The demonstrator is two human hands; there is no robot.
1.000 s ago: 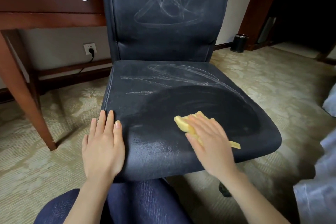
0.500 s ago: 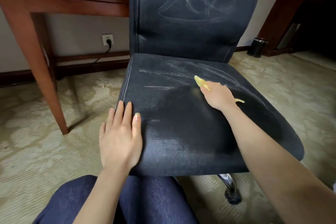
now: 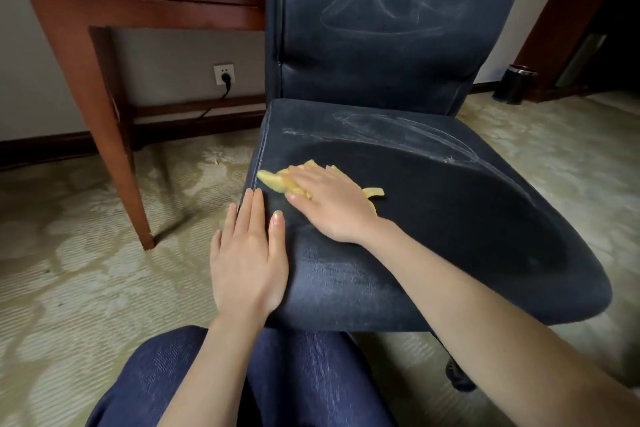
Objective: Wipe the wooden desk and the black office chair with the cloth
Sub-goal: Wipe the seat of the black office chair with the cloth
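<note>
Patterned carpet (image 3: pixel 86 270) is spreading under wooden desk (image 3: pixel 145 7) and black office chair (image 3: pixel 433 218).
Right hand (image 3: pixel 332 204) is pressing flat on yellow cloth (image 3: pixel 277 181) near seat's left edge; left hand (image 3: pixel 247 253) is lying open, empty, beside it.

Two hands (image 3: pixel 249 260), one cloth (image 3: pixel 277 180), one chair (image 3: pixel 433 218), one desk (image 3: pixel 138 10).
</note>
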